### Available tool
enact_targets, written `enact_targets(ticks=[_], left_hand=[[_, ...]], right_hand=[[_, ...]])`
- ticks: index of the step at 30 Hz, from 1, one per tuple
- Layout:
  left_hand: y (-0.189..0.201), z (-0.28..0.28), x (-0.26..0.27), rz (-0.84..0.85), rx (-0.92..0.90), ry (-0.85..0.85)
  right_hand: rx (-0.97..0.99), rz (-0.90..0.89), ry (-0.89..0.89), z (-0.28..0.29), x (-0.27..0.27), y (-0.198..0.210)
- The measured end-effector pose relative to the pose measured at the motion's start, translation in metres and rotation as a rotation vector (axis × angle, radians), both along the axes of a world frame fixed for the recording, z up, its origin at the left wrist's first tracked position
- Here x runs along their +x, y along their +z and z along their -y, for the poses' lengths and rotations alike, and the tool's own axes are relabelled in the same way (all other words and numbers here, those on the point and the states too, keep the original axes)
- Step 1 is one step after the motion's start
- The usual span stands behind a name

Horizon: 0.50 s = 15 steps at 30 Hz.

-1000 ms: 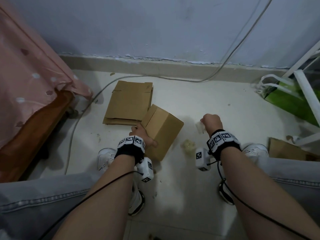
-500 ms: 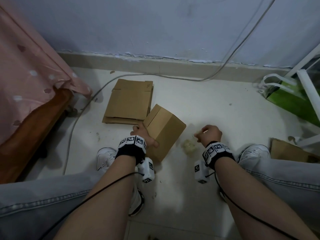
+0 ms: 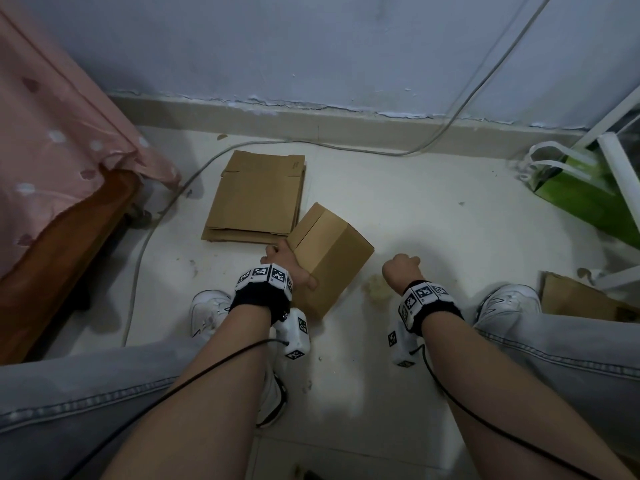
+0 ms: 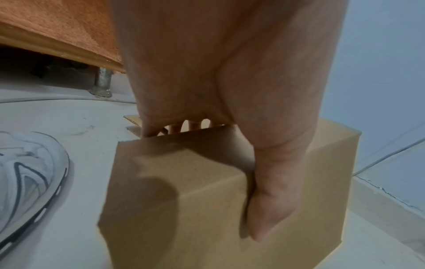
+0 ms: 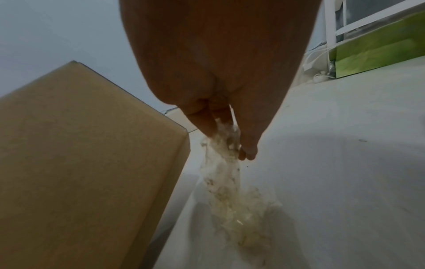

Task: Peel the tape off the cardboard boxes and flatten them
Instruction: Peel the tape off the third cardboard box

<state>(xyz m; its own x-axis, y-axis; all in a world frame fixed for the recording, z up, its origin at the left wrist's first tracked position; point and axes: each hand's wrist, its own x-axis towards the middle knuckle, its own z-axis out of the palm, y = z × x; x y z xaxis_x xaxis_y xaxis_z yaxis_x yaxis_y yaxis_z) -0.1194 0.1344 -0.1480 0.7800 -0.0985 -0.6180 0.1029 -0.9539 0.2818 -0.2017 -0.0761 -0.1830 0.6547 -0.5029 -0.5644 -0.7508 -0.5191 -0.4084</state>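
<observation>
— Where is the cardboard box [image 3: 330, 259] lying?

— It is sitting on the pale floor [image 3: 433, 216] between the person's feet, turned at an angle, one corner just beside a stack of flattened cardboard [image 3: 258, 197] near the wall.

— Who is holding it?

— The left hand [image 3: 289, 263] is gripping its near left edge. In the left wrist view the thumb [image 4: 273, 205] is lying over the top face and the fingers are curling behind the flap.

— And the other hand?

— The right hand [image 3: 401, 271] is hovering just right of the box, its grip pinching a crumpled strip of clear tape [image 5: 226, 169]. The strip is hanging down to a wad of peeled tape [image 3: 375, 289] on the floor.

— What is surrounding the scene?

— A white sneaker [image 3: 209, 311] is sitting beside the left wrist, another [image 3: 507, 303] on the right. A grey cable [image 3: 166, 216] is running along the floor, a pink cloth [image 3: 62, 140] is draping a wooden bed frame at left, and a green bag [image 3: 581, 199] is lying at right, near another piece of cardboard [image 3: 581, 299].
</observation>
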Motion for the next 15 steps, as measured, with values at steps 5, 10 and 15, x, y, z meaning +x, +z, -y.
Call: enact_targets(ticks=[5, 10, 15], left_hand=[[-0.001, -0.001, -0.001, 0.007, -0.009, 0.011], [0.0, -0.001, -0.001, -0.002, -0.02, 0.021], [0.001, -0.001, -0.001, -0.001, -0.013, 0.017]], right_hand=[[-0.063, 0.123, 0.0, 0.007, 0.001, -0.019], [-0.135, 0.142, 0.072, 0.01, -0.003, -0.015], [-0.095, 0.054, 0.185, 0.003, -0.006, -0.011]])
